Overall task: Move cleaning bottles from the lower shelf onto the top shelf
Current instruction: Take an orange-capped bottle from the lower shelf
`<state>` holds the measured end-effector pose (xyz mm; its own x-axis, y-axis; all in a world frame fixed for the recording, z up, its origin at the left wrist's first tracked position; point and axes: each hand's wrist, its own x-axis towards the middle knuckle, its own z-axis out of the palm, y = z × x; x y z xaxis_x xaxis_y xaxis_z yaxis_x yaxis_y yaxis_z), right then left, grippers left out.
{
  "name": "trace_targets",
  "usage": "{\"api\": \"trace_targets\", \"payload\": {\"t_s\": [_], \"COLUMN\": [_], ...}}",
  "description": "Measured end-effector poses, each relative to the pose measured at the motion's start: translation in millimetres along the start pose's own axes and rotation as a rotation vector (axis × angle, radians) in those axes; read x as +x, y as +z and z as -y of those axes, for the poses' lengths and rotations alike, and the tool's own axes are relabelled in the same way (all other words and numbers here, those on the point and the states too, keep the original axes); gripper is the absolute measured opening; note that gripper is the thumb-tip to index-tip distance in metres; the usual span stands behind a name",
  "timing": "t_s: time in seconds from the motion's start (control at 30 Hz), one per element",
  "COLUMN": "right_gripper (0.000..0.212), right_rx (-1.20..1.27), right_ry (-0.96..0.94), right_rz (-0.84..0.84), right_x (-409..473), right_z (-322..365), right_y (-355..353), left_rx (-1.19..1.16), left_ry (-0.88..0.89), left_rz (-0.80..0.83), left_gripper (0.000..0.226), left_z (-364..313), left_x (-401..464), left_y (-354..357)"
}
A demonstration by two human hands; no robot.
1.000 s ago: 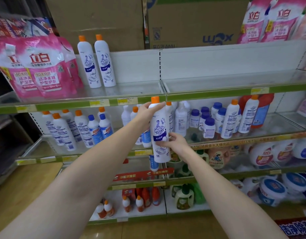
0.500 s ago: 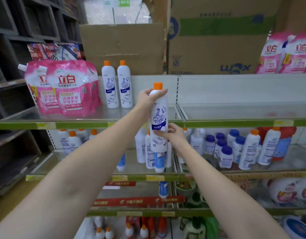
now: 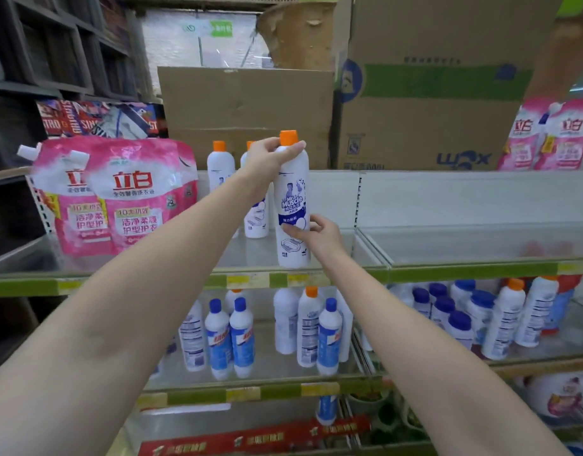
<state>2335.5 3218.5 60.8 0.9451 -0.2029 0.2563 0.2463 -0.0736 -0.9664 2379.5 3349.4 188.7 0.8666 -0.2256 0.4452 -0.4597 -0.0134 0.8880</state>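
Note:
A white cleaning bottle (image 3: 292, 192) with an orange cap stands upright at the front edge of the top shelf (image 3: 448, 267). My left hand (image 3: 270, 158) grips its neck just under the cap. My right hand (image 3: 316, 233) holds its lower body from the right, fingers on the blue label. Two matching orange-capped bottles (image 3: 220, 166) stand behind it on the same shelf, partly hidden by my left arm. The lower shelf (image 3: 267, 390) carries several white bottles (image 3: 308, 327) with blue or orange caps.
Pink detergent pouches (image 3: 132, 195) fill the top shelf's left end, and more pouches (image 3: 546, 136) stand at the far right. Cardboard boxes (image 3: 431, 110) rise behind the shelf. A clear divider (image 3: 370, 245) splits the top shelf. More bottles (image 3: 504, 320) stand lower right.
Both hands have lifted the bottle from in front of the lower shelves up to the top shelf, where its base now meets the front edge. The camera has tilted upward.

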Motion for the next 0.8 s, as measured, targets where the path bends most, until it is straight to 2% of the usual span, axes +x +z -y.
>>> {"api": "trace_targets", "payload": {"t_s": [0.17, 0.3, 0.47, 0.53, 0.7, 0.8], "right_gripper": [0.036, 0.05, 0.036, 0.036, 0.058, 0.047], "right_rx": [-0.032, -0.074, -0.089, -0.101, -0.297, -0.385], "right_ry": [0.024, 0.077, 0.041, 0.044, 0.003, -0.029], "right_rz": [-0.006, 0.004, 0.008, 0.016, -0.016, -0.056], "right_x": [30.6, 51.5, 69.4, 77.5, 96.5, 107.7], "right_z": [-7.3, -26.6, -41.1, -44.1, -46.7, -47.5], "right_y": [51.5, 93.5, 135.2, 146.6, 173.2, 182.7], "left_rx": [0.151, 0.279, 0.488, 0.579, 0.741, 0.756], "left_ry": [0.048, 0.053, 0.141, 0.169, 0.159, 0.161], "left_rz": [-0.084, -0.065, -0.102, -0.103, -0.114, -0.125], "left_gripper": [0.039, 0.046, 0.045, 0.047, 0.05, 0.05], "left_z": [16.4, 36.9, 44.0, 44.2, 51.5, 57.8], "left_x": [22.9, 34.4, 52.1, 63.1, 87.0, 98.2], "left_y": [-47.1, -92.4, -127.5, -135.8, -154.4, -161.2]}}
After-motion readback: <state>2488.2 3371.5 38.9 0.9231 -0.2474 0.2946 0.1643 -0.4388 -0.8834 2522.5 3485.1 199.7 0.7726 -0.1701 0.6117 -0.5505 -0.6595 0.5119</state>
